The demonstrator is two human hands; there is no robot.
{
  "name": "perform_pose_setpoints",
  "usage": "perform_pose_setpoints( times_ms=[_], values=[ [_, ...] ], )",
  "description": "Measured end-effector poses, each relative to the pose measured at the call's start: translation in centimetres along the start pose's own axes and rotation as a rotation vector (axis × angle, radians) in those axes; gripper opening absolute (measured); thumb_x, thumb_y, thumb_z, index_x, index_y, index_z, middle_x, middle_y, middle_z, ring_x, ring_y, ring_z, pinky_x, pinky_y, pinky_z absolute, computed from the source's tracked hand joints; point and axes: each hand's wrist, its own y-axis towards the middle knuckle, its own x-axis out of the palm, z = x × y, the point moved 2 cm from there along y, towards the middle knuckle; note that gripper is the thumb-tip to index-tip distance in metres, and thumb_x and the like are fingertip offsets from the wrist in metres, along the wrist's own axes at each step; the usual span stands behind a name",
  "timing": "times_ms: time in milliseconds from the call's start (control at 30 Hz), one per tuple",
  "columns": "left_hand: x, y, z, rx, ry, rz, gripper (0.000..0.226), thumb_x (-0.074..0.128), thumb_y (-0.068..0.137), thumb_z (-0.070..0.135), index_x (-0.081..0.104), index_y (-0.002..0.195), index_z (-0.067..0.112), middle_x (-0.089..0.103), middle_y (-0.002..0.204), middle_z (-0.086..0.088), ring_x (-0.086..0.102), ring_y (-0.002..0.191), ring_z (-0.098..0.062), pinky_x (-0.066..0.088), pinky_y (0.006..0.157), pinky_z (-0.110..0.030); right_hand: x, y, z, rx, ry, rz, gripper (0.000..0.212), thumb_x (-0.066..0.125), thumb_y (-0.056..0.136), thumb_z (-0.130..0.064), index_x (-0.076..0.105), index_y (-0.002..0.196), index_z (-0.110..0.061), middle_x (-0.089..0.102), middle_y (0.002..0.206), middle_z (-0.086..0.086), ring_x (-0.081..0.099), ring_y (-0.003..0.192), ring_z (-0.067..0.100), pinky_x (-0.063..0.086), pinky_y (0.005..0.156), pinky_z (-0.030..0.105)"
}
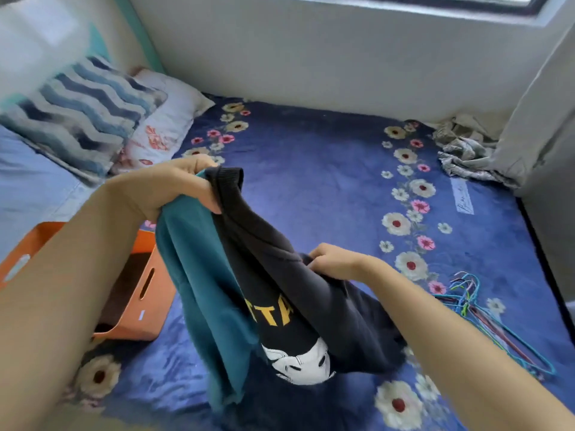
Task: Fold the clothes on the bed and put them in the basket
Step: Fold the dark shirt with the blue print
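Seemingly early: left hand (174, 186) grips an unfolded teal cloth garment (193, 275) and black printed T-shirt (311, 306), right hand (334, 262) pinches the shirt, and the orange plastic basket (155, 306) under the left arm looks unfilled.

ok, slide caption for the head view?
Left hand and right hand grip a black printed T-shirt with a teal garment above a blue floral bedspread, beside an orange plastic basket.

L hand (174, 188) & R hand (333, 262) bare; forearms (62, 275) bare too.
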Motion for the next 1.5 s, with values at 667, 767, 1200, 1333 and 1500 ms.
perform_pose_setpoints(
  times_ms=[667, 767, 1200, 1333, 1500],
  values=[
    [-11.5, 15.6, 3.4, -0.272, 1.380, 0.687, 0.014, 0.058, 0.089, 0.025, 0.065, 0.098, 0.018, 0.061, 0.098, -0.011, 0.062, 0.091, -0.034, 0.050, 0.083, -0.042, -22.2, -6.7, 5.4, 0.490, -0.520, 0.931, 0.020, 0.052, 0.090, -0.017, 0.058, 0.109, -0.012, 0.059, 0.120, 0.013, 0.059, 0.110, 0.034, 0.045, 0.077, 0.036],
    [-11.5, 18.1, 2.8, -0.175, 1.208, 0.885, 0.025, 0.050, 0.089, 0.007, 0.064, 0.105, 0.019, 0.056, 0.100, -0.020, 0.061, 0.092, -0.043, 0.048, 0.072, -0.042, -25.0, -4.6, 7.1, 0.411, -0.139, 1.015, 0.025, 0.048, 0.089, -0.012, 0.063, 0.105, -0.022, 0.065, 0.115, 0.011, 0.065, 0.096, 0.033, 0.051, 0.068, 0.029],
    [-7.3, 18.2, 2.5, 0.688, 0.293, 1.082, 0.029, 0.042, 0.088, 0.007, 0.041, 0.093, 0.035, 0.056, 0.105, 0.025, 0.052, 0.093, 0.003, 0.040, 0.085, -0.020, -24.7, -4.6, 6.6, -0.195, 0.478, 1.590, 0.042, 0.044, 0.087, -0.015, 0.060, 0.123, -0.002, 0.061, 0.128, 0.015, 0.055, 0.115, 0.020, 0.041, 0.105, 0.031],
    [-5.8, 14.3, -4.7, 0.783, 0.541, 0.916, 0.049, 0.042, 0.083, -0.008, 0.038, 0.104, 0.036, 0.045, 0.125, 0.014, 0.050, 0.111, -0.007, 0.037, 0.096, -0.022, -18.8, -4.7, 10.1, -0.204, 0.084, 1.481, 0.048, 0.044, 0.079, 0.001, 0.061, 0.124, 0.003, 0.046, 0.146, 0.020, 0.044, 0.134, 0.031, 0.028, 0.111, 0.020],
    [-2.5, 10.7, -19.7, 0.291, 0.628, 0.641, 0.043, 0.038, 0.081, 0.002, 0.055, 0.112, 0.027, 0.058, 0.124, -0.018, 0.056, 0.114, -0.037, 0.034, 0.101, -0.027, -8.2, -0.6, 16.8, 0.066, -0.034, 1.148, 0.050, 0.059, 0.080, 0.007, 0.064, 0.126, -0.012, 0.042, 0.152, 0.006, 0.051, 0.127, 0.034, 0.045, 0.097, 0.044]
  ],
)
